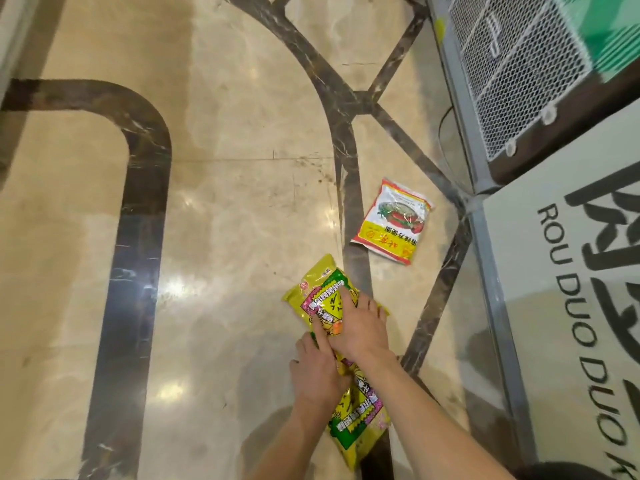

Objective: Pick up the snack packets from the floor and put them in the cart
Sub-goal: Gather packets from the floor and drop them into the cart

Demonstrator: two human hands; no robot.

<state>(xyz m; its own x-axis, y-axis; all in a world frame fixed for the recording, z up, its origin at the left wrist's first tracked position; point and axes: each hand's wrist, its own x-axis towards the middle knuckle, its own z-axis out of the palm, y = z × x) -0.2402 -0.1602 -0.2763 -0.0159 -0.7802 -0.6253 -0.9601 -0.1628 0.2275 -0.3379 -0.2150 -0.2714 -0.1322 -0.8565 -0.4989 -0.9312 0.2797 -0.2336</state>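
Two yellow snack packets lie on the marble floor at lower centre. My right hand (360,327) lies on the farther yellow packet (320,299), fingers spread over it and thumb at its near edge. My left hand (315,372) grips the nearer yellow packet (360,424) at its top end, fingers curled round it. A white, red and yellow packet (393,221) lies flat on the floor farther off to the right, untouched. The cart is not in view.
A grey-framed display unit with a white mesh basket (519,74) stands at the upper right. A white panel with black lettering (568,271) runs along the right edge. Dark inlay bands (135,237) cross the glossy beige floor, which stretches open to the left.
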